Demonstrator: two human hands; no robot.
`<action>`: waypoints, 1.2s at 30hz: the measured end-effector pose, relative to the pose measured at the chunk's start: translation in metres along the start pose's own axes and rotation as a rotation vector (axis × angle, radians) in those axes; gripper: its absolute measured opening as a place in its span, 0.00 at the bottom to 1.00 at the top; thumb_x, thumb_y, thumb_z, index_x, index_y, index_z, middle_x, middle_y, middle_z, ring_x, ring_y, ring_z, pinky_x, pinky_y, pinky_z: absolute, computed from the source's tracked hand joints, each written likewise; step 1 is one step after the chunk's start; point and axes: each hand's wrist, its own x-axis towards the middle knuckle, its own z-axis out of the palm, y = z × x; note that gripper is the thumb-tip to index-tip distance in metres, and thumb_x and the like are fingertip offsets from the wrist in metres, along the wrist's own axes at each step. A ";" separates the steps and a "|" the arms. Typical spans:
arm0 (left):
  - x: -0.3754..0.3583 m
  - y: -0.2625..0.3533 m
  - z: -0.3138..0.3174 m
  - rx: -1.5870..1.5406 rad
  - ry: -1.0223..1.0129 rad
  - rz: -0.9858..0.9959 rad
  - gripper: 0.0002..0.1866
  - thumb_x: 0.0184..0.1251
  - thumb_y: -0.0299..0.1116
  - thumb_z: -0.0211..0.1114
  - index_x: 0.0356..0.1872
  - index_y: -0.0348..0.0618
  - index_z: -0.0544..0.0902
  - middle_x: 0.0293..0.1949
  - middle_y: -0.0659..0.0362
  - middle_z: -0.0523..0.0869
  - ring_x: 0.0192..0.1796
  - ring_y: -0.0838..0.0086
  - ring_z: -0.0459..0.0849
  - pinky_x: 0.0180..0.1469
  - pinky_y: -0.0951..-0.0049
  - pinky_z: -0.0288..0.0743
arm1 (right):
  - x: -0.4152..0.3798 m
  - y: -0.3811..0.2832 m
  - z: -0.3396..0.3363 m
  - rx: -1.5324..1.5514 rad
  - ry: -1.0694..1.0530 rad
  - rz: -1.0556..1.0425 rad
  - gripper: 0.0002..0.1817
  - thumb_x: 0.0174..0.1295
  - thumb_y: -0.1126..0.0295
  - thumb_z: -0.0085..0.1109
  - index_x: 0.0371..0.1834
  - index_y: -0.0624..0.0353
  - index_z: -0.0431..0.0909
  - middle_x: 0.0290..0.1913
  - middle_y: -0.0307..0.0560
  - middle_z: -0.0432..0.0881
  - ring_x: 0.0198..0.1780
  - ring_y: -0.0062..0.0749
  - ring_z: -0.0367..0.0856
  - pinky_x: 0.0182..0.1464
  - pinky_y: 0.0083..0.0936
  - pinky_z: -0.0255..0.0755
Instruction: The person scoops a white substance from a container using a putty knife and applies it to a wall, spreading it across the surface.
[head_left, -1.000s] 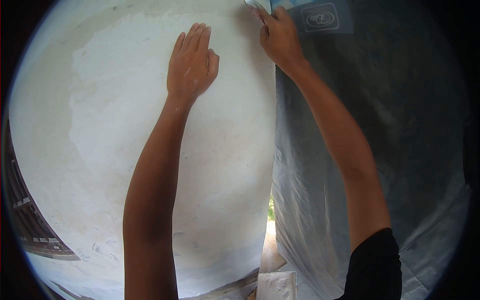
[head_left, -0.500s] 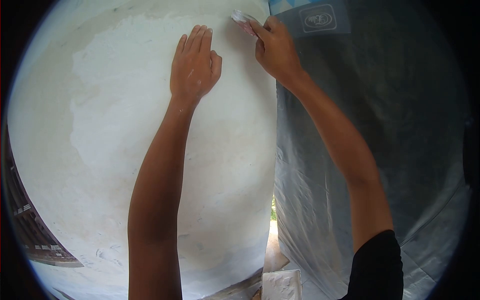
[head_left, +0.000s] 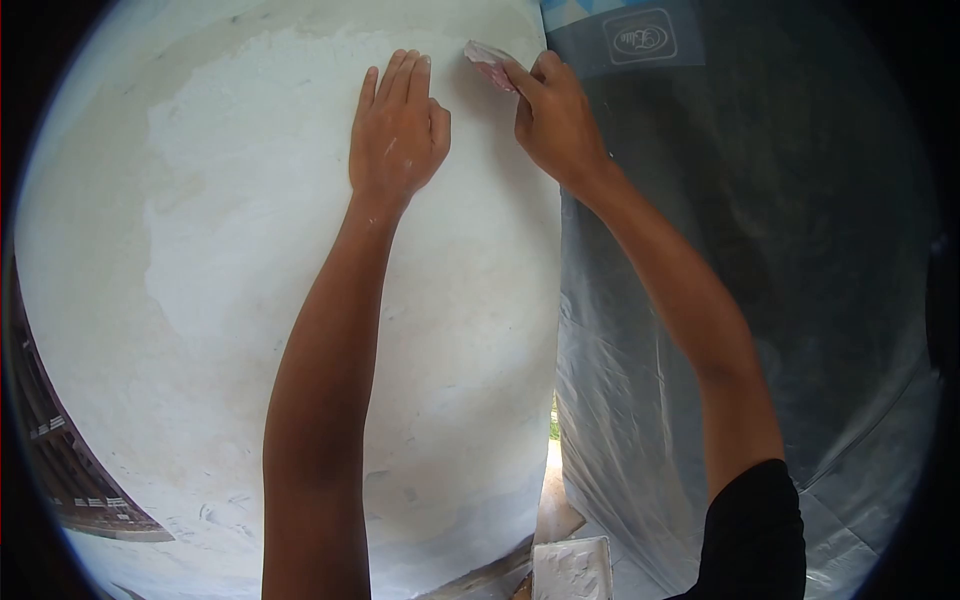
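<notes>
Fingers extended, my left hand [head_left: 398, 130] lies flat against the white plastered wall [head_left: 230, 250], with white specks on its back. To its right, near the wall's edge, my right hand [head_left: 562, 115] pinches a small flat putty spreader [head_left: 490, 66] between thumb and fingers. The spreader is pinkish, with white paste on its outer end, and it is tilted close over the wall surface. A brighter patch with a ragged border spreads across the wall to the left of my hands.
Dark plastic sheeting [head_left: 810, 270] with a printed label [head_left: 640, 37] hangs to the right of the wall. Below, a square tray [head_left: 572, 572] holds whitish paste. Dark slatted woodwork [head_left: 75, 440] shows at the lower left.
My right hand and the spreader have moved slightly down. My left hand stays flat on the wall, showing a little further right as the view shifts.
</notes>
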 end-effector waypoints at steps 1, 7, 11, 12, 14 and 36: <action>0.000 0.000 -0.001 0.007 -0.004 -0.007 0.24 0.70 0.28 0.53 0.67 0.34 0.75 0.68 0.48 0.80 0.75 0.59 0.73 0.79 0.54 0.61 | 0.013 0.005 -0.001 0.000 -0.003 0.005 0.18 0.56 0.83 0.60 0.51 0.64 0.83 0.51 0.54 0.77 0.51 0.51 0.78 0.50 0.44 0.80; 0.000 -0.001 -0.001 0.017 -0.015 -0.020 0.25 0.70 0.28 0.54 0.68 0.34 0.75 0.69 0.48 0.79 0.76 0.59 0.72 0.80 0.54 0.60 | 0.076 0.059 0.044 -0.113 0.222 0.079 0.10 0.70 0.77 0.49 0.46 0.68 0.80 0.45 0.65 0.77 0.49 0.60 0.77 0.53 0.50 0.73; -0.001 -0.001 0.000 -0.014 -0.001 -0.014 0.25 0.70 0.29 0.54 0.68 0.34 0.75 0.69 0.48 0.79 0.76 0.59 0.72 0.80 0.55 0.60 | 0.019 0.027 0.028 -0.159 0.040 0.035 0.17 0.55 0.84 0.60 0.50 0.64 0.83 0.50 0.54 0.77 0.51 0.50 0.77 0.54 0.44 0.79; 0.000 0.000 0.000 -0.019 0.005 -0.013 0.25 0.70 0.29 0.54 0.68 0.34 0.75 0.69 0.48 0.79 0.76 0.59 0.72 0.80 0.55 0.60 | 0.000 0.016 0.020 -0.166 0.042 0.032 0.17 0.55 0.84 0.60 0.50 0.64 0.83 0.50 0.54 0.77 0.51 0.50 0.77 0.54 0.44 0.79; 0.001 0.001 0.000 0.012 0.005 -0.007 0.25 0.70 0.29 0.54 0.67 0.34 0.75 0.69 0.48 0.80 0.76 0.59 0.72 0.79 0.55 0.61 | -0.026 0.004 0.008 -0.060 -0.084 0.027 0.21 0.56 0.83 0.61 0.55 0.63 0.83 0.52 0.54 0.77 0.51 0.49 0.77 0.54 0.44 0.79; 0.000 0.001 0.002 0.006 -0.009 0.002 0.24 0.72 0.30 0.53 0.66 0.32 0.76 0.68 0.47 0.79 0.75 0.58 0.73 0.79 0.55 0.62 | 0.022 0.015 0.003 0.022 0.105 0.044 0.22 0.59 0.82 0.61 0.58 0.62 0.83 0.44 0.51 0.75 0.45 0.46 0.77 0.46 0.40 0.78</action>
